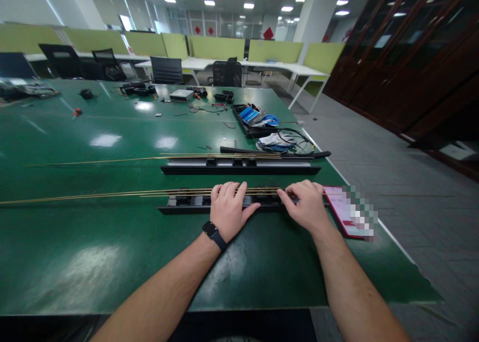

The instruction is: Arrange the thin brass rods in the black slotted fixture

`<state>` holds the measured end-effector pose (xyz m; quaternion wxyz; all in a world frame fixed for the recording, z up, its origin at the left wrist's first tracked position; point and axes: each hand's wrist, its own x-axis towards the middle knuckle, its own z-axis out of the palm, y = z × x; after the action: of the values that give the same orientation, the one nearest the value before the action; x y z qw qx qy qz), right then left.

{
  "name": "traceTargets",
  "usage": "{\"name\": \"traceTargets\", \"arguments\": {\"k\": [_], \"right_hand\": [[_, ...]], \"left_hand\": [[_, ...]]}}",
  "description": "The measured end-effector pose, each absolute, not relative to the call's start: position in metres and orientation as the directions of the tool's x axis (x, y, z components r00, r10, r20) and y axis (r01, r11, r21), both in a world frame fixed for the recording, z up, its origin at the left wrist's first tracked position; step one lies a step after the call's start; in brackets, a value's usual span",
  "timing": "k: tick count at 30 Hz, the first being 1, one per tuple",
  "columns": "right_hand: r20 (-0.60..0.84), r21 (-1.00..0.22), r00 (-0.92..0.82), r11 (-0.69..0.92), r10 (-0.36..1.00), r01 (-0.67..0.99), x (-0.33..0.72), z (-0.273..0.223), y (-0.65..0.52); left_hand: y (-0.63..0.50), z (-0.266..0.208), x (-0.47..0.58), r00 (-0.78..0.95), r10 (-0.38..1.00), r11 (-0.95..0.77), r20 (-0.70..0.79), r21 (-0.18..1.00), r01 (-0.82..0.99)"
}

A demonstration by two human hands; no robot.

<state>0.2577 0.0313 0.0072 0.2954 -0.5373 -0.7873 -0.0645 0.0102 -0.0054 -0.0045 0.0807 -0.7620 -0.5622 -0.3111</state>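
A black and silver rail [194, 201] lies on the green table in front of me, with several long, thin brass-coloured rods [149, 194] running along its top and far out to the left. My left hand [229, 207] rests across the rods near the rail's middle, fingers stretched over them and thumb spread to the right. Toward the rail's right end, my right hand [307, 202] is closed at the rods, thumb pointing left along them; its other fingertips are partly hidden. A watch [214, 234] is on my left wrist.
Behind lies a second black and silver rail [239, 170] with more brass rods on it. To the right sits a red-edged phone [342, 210], partly blurred. Farther back are a black tray [243, 124] of blue items, a glove [277, 141] and black cables. The table's right edge [396, 242] is close.
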Motion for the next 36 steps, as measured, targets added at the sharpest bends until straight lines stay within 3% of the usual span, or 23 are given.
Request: {"name": "traceTargets", "arguments": {"k": [14,36], "right_hand": [[0.545,-0.192,-0.200,0.353,0.814,0.916,0.2637,0.0052,0.0342],[0.527,-0.223,-0.221,0.384,0.821,0.896,0.2612,0.0080,0.0321]], "left_hand": [[-0.0053,-0.0053,0.0104,0.175,0.804,-0.358,0.569,0.227,0.906],[-0.0055,-0.0047,0.0105,0.174,0.808,-0.355,0.563,0.229,0.907]]}}
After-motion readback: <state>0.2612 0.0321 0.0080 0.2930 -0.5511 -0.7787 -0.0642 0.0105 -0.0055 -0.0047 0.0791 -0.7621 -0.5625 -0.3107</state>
